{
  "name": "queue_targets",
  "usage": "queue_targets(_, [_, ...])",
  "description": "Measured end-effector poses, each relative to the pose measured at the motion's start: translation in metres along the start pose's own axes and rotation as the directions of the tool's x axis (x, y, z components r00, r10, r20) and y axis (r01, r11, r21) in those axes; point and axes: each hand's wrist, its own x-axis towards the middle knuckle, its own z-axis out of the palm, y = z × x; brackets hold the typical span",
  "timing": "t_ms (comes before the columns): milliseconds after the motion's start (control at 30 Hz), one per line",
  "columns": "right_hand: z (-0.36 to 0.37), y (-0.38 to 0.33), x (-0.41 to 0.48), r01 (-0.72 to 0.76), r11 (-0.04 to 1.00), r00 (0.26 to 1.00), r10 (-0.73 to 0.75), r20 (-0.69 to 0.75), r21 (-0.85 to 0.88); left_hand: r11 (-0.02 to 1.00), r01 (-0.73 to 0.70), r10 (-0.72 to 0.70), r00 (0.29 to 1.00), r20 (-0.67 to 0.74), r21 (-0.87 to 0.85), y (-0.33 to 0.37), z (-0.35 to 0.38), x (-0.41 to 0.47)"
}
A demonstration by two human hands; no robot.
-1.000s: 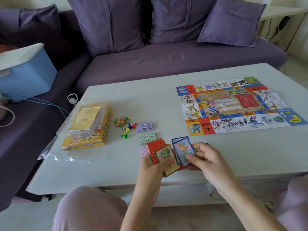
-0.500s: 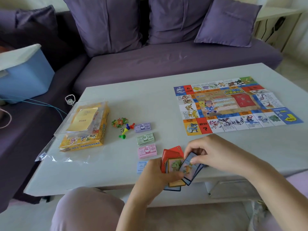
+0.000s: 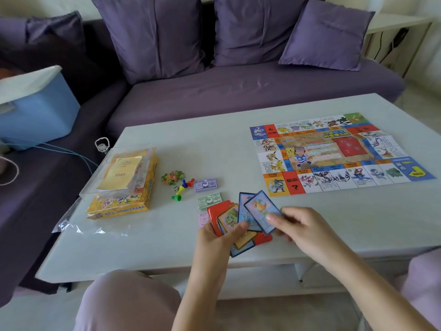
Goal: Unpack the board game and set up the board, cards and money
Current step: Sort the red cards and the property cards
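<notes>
**A:** How far along is the set-up?

**B:** I'd say past halfway. The colourful printed paper game board (image 3: 334, 154) lies unfolded and flat on the pale surface (image 3: 214, 144). Just left of the board's near corner sit the paper money stacks: one purple (image 3: 206, 184), one green (image 3: 209, 200) and one pink (image 3: 203, 218), the pink half hidden by cards. A little farther left of the board are the coloured plastic pawns (image 3: 182, 186) and a small heap of green-and-orange tokens (image 3: 172, 177).

**A:** And the cards?

**B:** Not laid out yet. The left hand (image 3: 214, 237) grips a fan of red-backed and picture cards (image 3: 229, 218) in front of the board's near left corner. The right hand (image 3: 303, 228) pinches a blue-bordered picture card (image 3: 261, 210) at the fan's edge. It looks like sorting, so the card piles remain to be placed.

**A:** What about the containers?

**B:** The yellow cardboard game box (image 3: 133, 204) lies well left of the board, under a clear plastic cover (image 3: 105, 185). A yellow leaflet (image 3: 123, 172) shows through the cover; I cannot tell what else is inside. Far left of the board, a blue plastic bin with a white lid (image 3: 35, 111) sits closed on the purple sofa (image 3: 238, 91), its contents hidden.
</notes>
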Motion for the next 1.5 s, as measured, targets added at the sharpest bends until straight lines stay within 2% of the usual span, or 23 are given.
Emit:
queue_targets(100, [0.013, -0.001, -0.005, -0.099, 0.995, 0.987, 0.102, 0.124, -0.033, 0.996, -0.053, 0.051, 0.998, 0.035, 0.070, -0.001, 0.002, -0.003])
queue_targets(167, [0.018, -0.002, -0.005, -0.082, 0.994, 0.988, 0.091, 0.123, -0.073, 0.991, -0.058, 0.053, 0.997, 0.049, 0.119, -0.003, 0.002, -0.003])
queue_targets(233, [0.017, -0.004, -0.003, -0.037, 0.997, 0.999, 0.038, -0.014, 0.067, 0.989, -0.039, 0.028, 0.997, 0.074, 0.144, -0.004, 0.001, -0.003])
queue_targets(300, [0.014, -0.006, 0.000, -0.013, 0.974, 0.985, 0.052, -0.165, 0.228, 0.994, 0.008, -0.023, 0.990, 0.137, 0.109, -0.002, 0.003, -0.005])
queue_targets(367, [0.010, -0.006, 0.002, 0.005, 0.965, 0.974, 0.055, -0.220, 0.262, 0.998, 0.050, -0.057, 0.982, 0.181, 0.041, 0.000, 0.005, -0.007])
queue_targets(567, [-0.005, -0.008, 0.001, -0.009, 0.965, 0.997, 0.030, -0.076, 0.261, 0.985, -0.041, 0.029, 0.997, 0.076, 0.168, 0.003, 0.005, -0.008])
queue_targets(700, [0.004, -0.006, -0.003, -0.025, 0.980, 0.999, 0.033, -0.035, 0.199, 0.993, -0.053, 0.053, 0.999, -0.005, 0.106, 0.003, 0.002, -0.006])
queue_targets(933, [-0.002, -0.005, -0.002, -0.058, 0.963, 0.981, 0.104, -0.165, 0.263, 0.991, 0.088, -0.081, 0.994, 0.076, -0.096, 0.006, 0.002, -0.006])
queue_targets(1033, [-0.008, -0.002, -0.002, -0.095, 0.954, 0.980, 0.139, -0.140, 0.283, 0.994, 0.061, -0.056, 0.997, 0.050, -0.092, 0.004, 0.000, -0.004])
queue_targets(1133, [-0.006, -0.003, -0.005, -0.153, 0.915, 0.982, 0.184, -0.049, 0.374, 0.999, 0.018, -0.018, 1.000, 0.016, -0.043, 0.002, 0.001, -0.003])
queue_targets(1233, [0.005, -0.008, -0.012, -0.144, 0.925, 0.990, 0.138, 0.043, 0.352, 0.998, -0.010, 0.010, 1.000, -0.011, 0.064, -0.001, 0.002, -0.004])
queue_targets(1400, [0.007, -0.009, -0.011, -0.105, 0.928, 0.992, 0.121, -0.022, 0.358, 0.994, 0.064, -0.069, 0.997, 0.044, 0.093, 0.000, 0.000, -0.006])
queue_targets(1500, [0.002, -0.007, -0.009, -0.111, 0.928, 0.991, 0.129, -0.027, 0.356, 0.995, 0.035, -0.041, 0.997, 0.061, 0.097, 0.001, -0.001, -0.006])
